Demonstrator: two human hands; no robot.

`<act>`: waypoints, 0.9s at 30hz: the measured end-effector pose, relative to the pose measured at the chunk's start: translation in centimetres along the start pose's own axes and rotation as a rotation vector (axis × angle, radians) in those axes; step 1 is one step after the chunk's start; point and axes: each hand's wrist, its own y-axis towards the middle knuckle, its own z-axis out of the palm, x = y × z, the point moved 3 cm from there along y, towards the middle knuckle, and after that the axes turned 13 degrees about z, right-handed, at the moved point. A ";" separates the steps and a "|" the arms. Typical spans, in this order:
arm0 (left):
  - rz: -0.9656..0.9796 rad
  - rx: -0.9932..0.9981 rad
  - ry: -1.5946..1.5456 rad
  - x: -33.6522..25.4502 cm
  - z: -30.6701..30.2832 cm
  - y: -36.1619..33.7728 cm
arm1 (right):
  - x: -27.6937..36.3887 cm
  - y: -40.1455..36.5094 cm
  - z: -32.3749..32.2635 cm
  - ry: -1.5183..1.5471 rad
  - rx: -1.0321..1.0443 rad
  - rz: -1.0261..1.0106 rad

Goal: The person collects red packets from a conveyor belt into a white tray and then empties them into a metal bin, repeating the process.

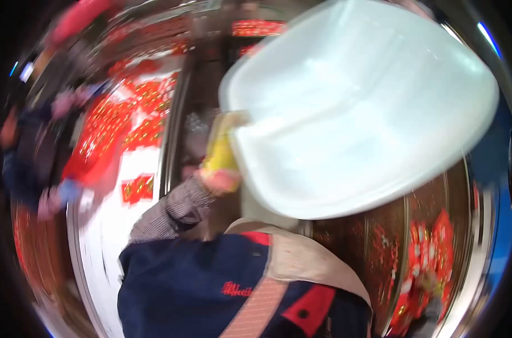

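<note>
A large white plastic tub (368, 129) is held up tilted before me, its smooth inside facing my way. My left hand (225, 155), in a yellow glove that leaves the fingertips or wrist pinkish, is closed on the tub's left rim; motion blurs its outline. A grey patterned sleeve leads to that hand. My right hand cannot be made out; the tub covers much of that side.
A white table (106, 248) on the left bears many red packets (137, 112), and people stand along it. More red packets (428, 253) lie on a brown surface at right, where a blurred dark sleeve (430, 315) shows.
</note>
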 end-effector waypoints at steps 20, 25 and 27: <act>0.005 -0.199 -0.487 3.1 1.5 -7.1 | 48.9 32.8 -25.8 -0.402 -0.251 -0.670; 0.178 -0.799 -0.074 -1.8 2.8 -15.0 | 65.2 37.8 -15.2 -0.764 -0.193 -1.158; 0.501 -0.839 0.189 -1.5 1.4 -19.9 | 71.2 35.0 -10.4 -0.675 -0.077 -1.260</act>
